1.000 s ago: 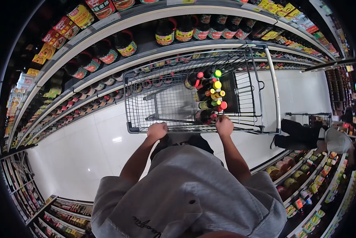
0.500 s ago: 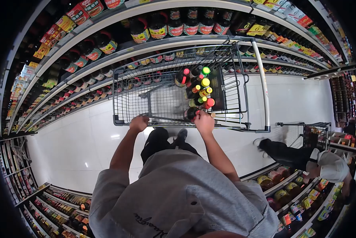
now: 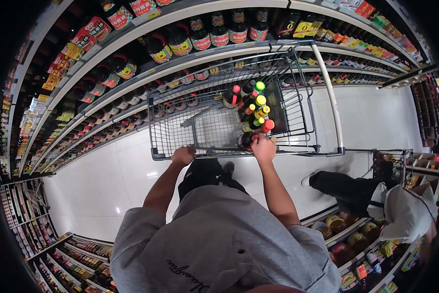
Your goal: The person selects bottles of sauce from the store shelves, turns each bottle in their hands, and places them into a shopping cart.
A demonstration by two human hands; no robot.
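Observation:
A metal wire shopping cart (image 3: 173, 128) stands sideways in front of me, its pale handle bar (image 3: 331, 93) at the right. My left hand (image 3: 184, 156) is closed around its near top rim, towards the left end. Farther right, my right hand (image 3: 264, 148) is closed on the same rim. Several dark sauce bottles with red, yellow and green caps stand in the cart. A red-capped bottle (image 3: 267, 126) is just beyond my right hand, and a dark bottle (image 3: 246, 140) is right beside its fingers. A separate red-capped bottle (image 3: 232, 96) stands nearer the far side.
Along the far side runs a long shelf (image 3: 131, 39) of dark sauce bottles and boxes. Behind me are more shelves (image 3: 77, 259). At the right, another person (image 3: 410, 210) in dark trousers is by a second cart (image 3: 393, 158). Pale tiles (image 3: 102, 195) cover the aisle floor.
The cart and both my hands have moved right along the shelf, with the bottles still inside. The other person at the right has shifted position, the leg farther left in view.

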